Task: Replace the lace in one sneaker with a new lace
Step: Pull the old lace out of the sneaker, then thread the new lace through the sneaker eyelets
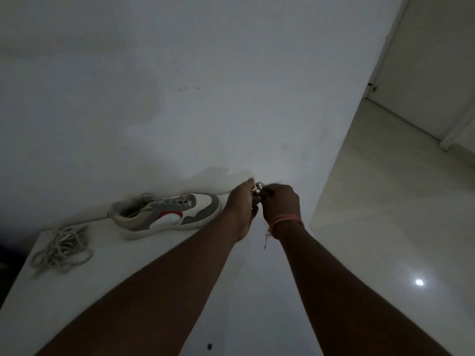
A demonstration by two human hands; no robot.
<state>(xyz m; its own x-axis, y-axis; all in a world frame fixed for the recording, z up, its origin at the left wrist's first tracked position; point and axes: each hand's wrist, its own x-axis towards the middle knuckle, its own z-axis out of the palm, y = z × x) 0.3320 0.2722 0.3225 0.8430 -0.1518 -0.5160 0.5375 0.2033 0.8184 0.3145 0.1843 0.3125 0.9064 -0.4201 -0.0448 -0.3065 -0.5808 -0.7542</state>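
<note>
A white, grey and red sneaker (167,213) lies on its side on the white table (108,283), toe to the right, with a lace still in its eyelets. A loose pale lace (61,249) sits in a heap at the table's left end. Both hands are raised to the right of the toe, close together. My left hand (243,204) and my right hand (281,202) pinch a small bundled pale lace (258,191) between their fingertips. A red thread band circles my right wrist.
A white wall rises directly behind the table. To the right, a pale tiled floor (401,201) runs back toward a doorway. The table's right edge passes below my right forearm. A small dark spot marks the table near its front edge.
</note>
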